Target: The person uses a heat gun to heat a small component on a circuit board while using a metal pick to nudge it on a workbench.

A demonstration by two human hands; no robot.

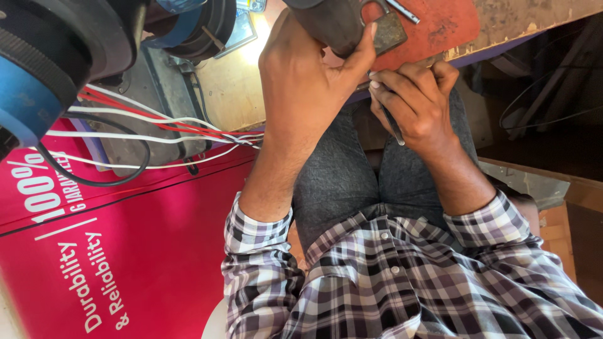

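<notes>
— Two hands were busy; where was the dark grey rounded metal part [333,25]?

— At the edge of the worn wooden surface [232,94], over a rust-red plate [440,28]. The left hand [301,81] had its fingers clenched round it.

— And the right hand [418,103]?

— Just beside it, fingers grasping a thin dark tool [392,125]. Red and white wires [157,125] trailed from a blue-banded motor [38,69] well off to the side.

The left hand [301,69] is stretched forward, thumb spread wide; the right hand [418,103] is curled tight beside it.
</notes>
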